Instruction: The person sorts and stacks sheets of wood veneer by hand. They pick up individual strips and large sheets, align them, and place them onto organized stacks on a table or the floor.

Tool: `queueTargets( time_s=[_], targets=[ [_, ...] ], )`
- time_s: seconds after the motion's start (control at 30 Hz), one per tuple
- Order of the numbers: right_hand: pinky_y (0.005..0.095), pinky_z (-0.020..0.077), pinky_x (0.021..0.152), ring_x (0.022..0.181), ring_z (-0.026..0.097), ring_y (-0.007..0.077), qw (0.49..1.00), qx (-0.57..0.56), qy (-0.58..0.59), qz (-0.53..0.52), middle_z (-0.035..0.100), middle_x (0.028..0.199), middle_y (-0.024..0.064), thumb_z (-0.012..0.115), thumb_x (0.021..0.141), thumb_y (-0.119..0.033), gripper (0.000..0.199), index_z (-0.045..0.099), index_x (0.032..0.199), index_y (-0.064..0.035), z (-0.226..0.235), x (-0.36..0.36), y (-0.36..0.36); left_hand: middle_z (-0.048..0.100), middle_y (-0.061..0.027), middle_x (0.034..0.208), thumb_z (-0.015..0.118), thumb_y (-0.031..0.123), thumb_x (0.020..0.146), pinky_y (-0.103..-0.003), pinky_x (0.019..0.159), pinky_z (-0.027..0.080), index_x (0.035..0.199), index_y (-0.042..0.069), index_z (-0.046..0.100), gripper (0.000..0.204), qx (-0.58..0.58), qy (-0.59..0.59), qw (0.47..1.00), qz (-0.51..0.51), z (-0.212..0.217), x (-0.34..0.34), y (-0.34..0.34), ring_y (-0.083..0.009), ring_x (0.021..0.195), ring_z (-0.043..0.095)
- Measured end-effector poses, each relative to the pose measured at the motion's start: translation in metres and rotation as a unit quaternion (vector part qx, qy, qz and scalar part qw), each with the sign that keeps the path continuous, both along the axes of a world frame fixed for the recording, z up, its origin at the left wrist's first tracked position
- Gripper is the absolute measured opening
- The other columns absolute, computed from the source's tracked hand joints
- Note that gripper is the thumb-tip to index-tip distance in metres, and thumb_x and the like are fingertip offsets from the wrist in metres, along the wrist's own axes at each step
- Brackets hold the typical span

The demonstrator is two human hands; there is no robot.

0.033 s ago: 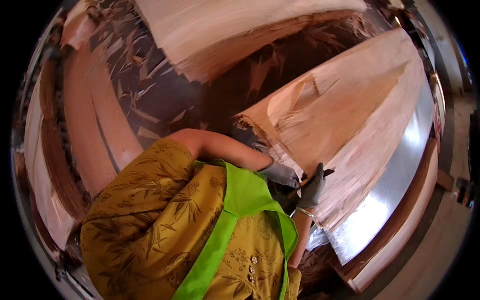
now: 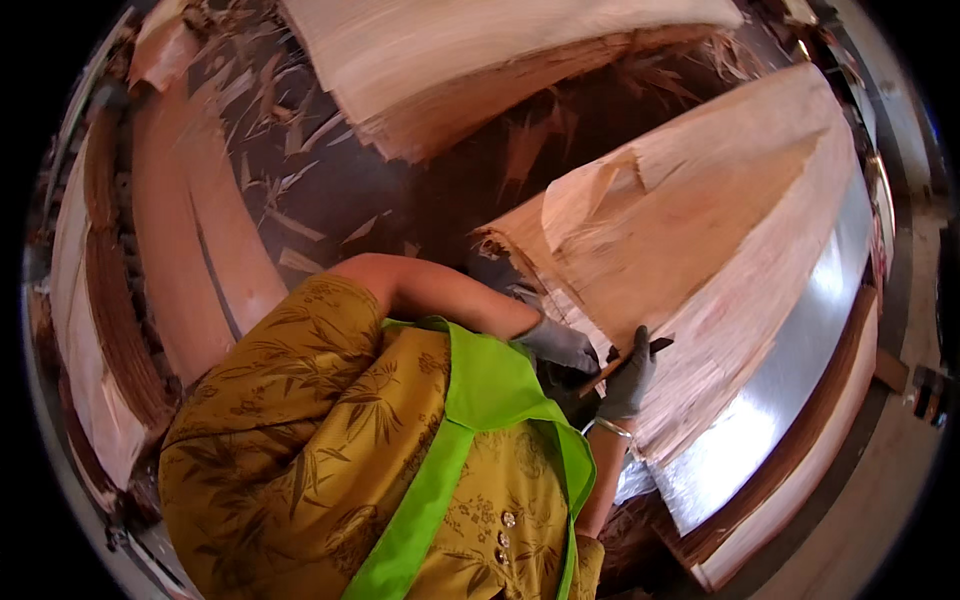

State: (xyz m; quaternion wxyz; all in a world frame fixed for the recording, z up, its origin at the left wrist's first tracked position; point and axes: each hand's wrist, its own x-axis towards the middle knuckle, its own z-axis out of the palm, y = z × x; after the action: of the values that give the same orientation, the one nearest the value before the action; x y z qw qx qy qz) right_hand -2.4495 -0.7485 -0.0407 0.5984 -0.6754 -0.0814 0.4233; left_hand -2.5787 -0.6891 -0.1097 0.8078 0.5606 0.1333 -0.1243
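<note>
My left hand (image 2: 558,343), in a grey glove with dark fingertips, has its fingers bent at the near corner of a stack of thin wood veneer sheets (image 2: 690,240). What those fingers grip, if anything, is hidden. Beside it my right hand (image 2: 628,382), gloved the same way with a bangle at the wrist, is closed around a slim brown-and-dark tool (image 2: 602,377). A dark end of this tool sticks out past the thumb; its exact kind does not show. The stack's top sheet has a torn, lifted flap (image 2: 590,200).
Another veneer stack (image 2: 480,70) lies at the far side. Long reddish sheets (image 2: 195,230) run along the left. Torn wood scraps (image 2: 295,225) litter the dark surface between. A shiny metal sheet (image 2: 790,370) lies right of the near stack, with a veneer stack (image 2: 780,460) beyond it.
The whole view has shifted very slightly. The slim tool in my right hand has tilted a little, and both hands stay at the stack's near corner.
</note>
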Motion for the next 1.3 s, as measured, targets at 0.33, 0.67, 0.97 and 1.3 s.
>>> queueTargets(
  time_s=[0.33,0.67,0.97,1.3],
  targets=[
    [0.0222,0.0401,0.051,0.057,0.049,0.0095,0.998,0.03,-0.032,0.046,0.053,0.071,0.0004,0.06,0.087,-0.024,0.017,0.053,0.089,-0.008,0.087,-0.046,0.067,0.054,-0.0144,0.105,0.052,0.031,0.089,-0.043,0.09,0.044,0.108,0.005,0.047,0.032,-0.46,0.016,0.675,0.576,-0.015,-0.114,0.07,-0.0279,0.101,0.054],
    [0.0245,0.0395,0.058,0.068,0.046,0.0108,0.969,-0.176,-0.171,-0.024,0.051,0.088,0.0005,0.054,0.088,-0.031,0.027,0.053,0.106,-0.0107,0.117,-0.038,0.054,0.06,-0.0093,0.101,0.049,0.034,0.091,-0.036,0.08,0.05,0.112,0.008,0.05,0.033,-0.484,-0.01,0.579,0.655,-0.125,-0.118,0.15,-0.0205,0.087,0.06],
    [0.0238,0.0267,0.04,0.044,0.033,0.0085,0.942,-0.185,-0.264,-0.097,0.041,0.059,-0.0034,0.069,0.08,-0.028,0.03,0.047,0.069,-0.0115,0.071,-0.025,0.043,0.054,-0.0063,0.125,0.037,0.031,0.096,-0.031,0.096,0.039,0.125,0.005,0.049,0.041,-0.237,-0.195,0.734,0.605,-0.303,-0.121,0.231,-0.0175,0.113,0.051],
    [0.0292,0.0394,0.06,0.066,0.044,0.0146,0.878,-0.177,-0.43,-0.114,0.053,0.075,0.0044,0.073,0.077,-0.021,0.032,0.059,0.083,0.0075,0.09,-0.041,0.045,0.038,-0.0144,0.139,0.053,0.035,0.091,-0.028,0.105,0.028,0.136,-0.006,0.03,0.065,-0.013,0.016,0.795,0.606,-0.061,-0.175,0.311,-0.0191,0.128,0.036]
  ],
)
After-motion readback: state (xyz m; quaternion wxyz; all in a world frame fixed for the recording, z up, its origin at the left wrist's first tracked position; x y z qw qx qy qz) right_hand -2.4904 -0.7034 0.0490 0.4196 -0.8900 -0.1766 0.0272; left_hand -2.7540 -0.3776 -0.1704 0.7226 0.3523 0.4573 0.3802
